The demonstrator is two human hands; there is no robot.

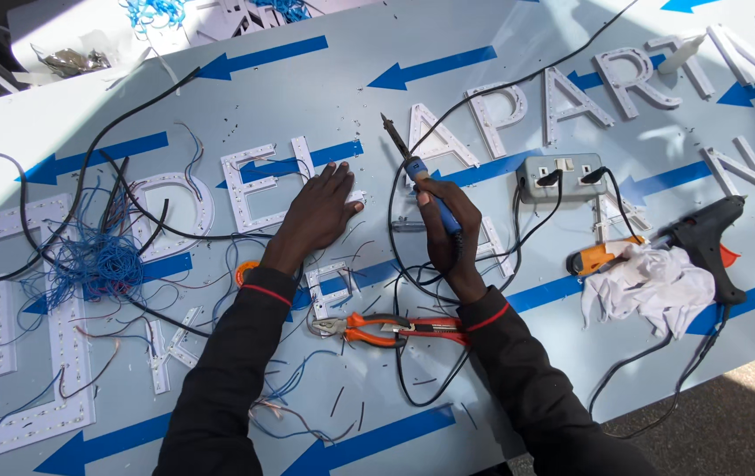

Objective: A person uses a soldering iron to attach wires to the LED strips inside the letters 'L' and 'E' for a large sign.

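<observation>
Right hand: fingers wrapped around soldering iron, tip up. Left hand: fingers spread flat on white letter.

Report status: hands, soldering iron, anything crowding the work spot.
Right hand grips soldering iron, tip raised off board. Left hand flat on white sign letter. Orange pliers and black cord lie close by the wrists.

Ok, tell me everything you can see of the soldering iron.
The soldering iron has a thin dark metal tip, a slim shaft and a blue handle. The right hand grips the handle, holding the iron tilted with its tip pointing up and away, raised above the pale sign panel. The tip touches nothing. A black cord seems to run from it across the panel.
</observation>
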